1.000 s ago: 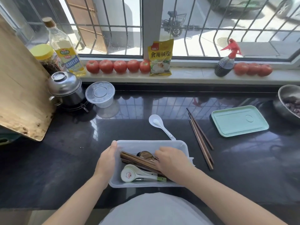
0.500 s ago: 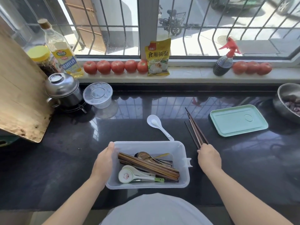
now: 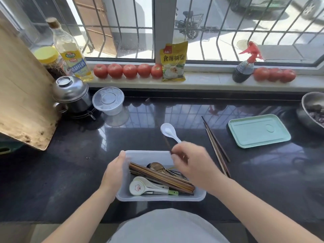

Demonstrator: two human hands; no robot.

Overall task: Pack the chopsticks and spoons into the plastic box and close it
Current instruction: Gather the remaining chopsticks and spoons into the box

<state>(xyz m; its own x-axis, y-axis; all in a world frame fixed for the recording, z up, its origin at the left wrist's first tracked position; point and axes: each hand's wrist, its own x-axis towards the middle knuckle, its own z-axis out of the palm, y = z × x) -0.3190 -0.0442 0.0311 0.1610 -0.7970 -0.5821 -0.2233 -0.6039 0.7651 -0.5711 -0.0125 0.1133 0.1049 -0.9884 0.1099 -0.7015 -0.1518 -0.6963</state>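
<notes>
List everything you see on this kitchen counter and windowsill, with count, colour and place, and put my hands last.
plastic box: 1, clear, counter front centre, open
chopsticks in box: bundle, brown, slanted
spoons in box: several, white and metal
white spoon: 1, counter behind box
loose chopsticks: few, brown, right of box
lid: 1, pale green, counter right
tomatoes: 8, red, windowsill
packet: 1, yellow, windowsill
spray bottle: 1, dark, red nozzle
oil bottle: 1, yellow
steel pot: 1, left
round tub: 1, clear
cutting board: 1, wooden
left hand: on box's left rim
right hand: above box, pinching blurred chopsticks
</notes>
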